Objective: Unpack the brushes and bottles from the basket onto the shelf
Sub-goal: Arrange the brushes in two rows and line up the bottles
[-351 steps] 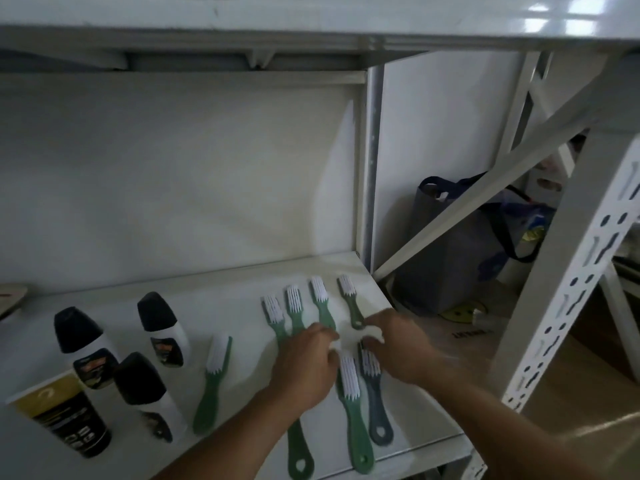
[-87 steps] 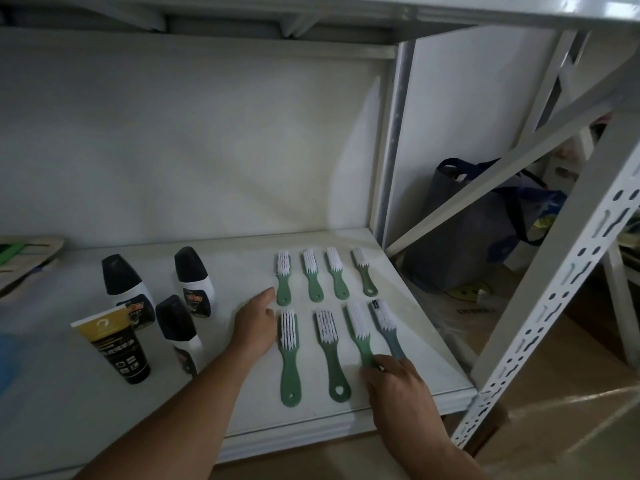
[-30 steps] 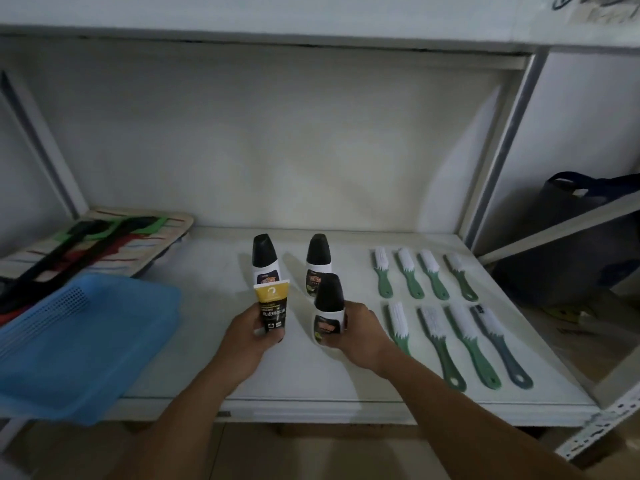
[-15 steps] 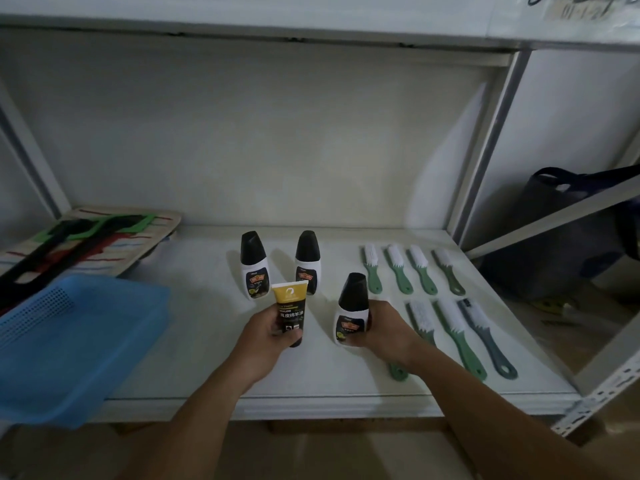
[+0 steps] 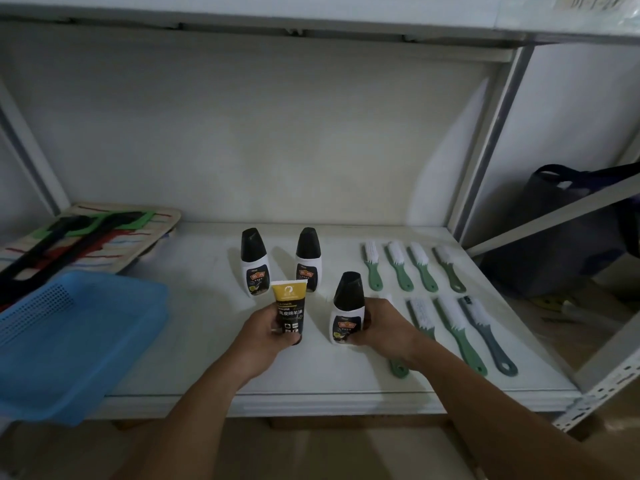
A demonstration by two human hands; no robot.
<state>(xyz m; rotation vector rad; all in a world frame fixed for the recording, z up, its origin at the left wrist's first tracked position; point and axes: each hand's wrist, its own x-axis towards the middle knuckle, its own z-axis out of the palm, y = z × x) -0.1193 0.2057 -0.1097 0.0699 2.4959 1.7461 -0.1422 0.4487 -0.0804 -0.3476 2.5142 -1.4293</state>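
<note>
The right hand hid most of one brush while wrapped round a black-capped bottle standing on the shelf, and the left hand clasped an upright tube reading "GENUINE", its smaller print unreadable.

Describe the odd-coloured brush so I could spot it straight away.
Look at the right end of the white shelf, where brushes lie in two rows. In the nearer row, the grey brush is rightmost. Every other brush there has a green handle.
</note>
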